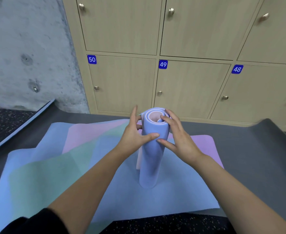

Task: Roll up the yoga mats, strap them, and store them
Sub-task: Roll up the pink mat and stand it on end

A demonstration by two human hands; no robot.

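1. Two hands meet on one rolled mat (151, 157) in the single head view. The blue roll stands on end on a flat pastel mat (71, 174), right of that mat's middle and clear of its edges. The pastel mat lies on a dark grey mat (248, 157) in front of numbered lockers (189, 85).
2. The left hand (135, 132) wraps the upper part of the roll, fingers behind and thumb pressed on the front. The right hand (177, 137) grips the opposite side, fingertips over the top rim at the open core.
3. No strap shows anywhere.
4. Risk, as I judge it: the outer flap, pale along the roll's left side, looks loose. If either hand eases off to fetch a strap, the roll may spring open.
5. Standing tall on soft layers, it could also topple, or its inner turns could slide out if squeezed unevenly.
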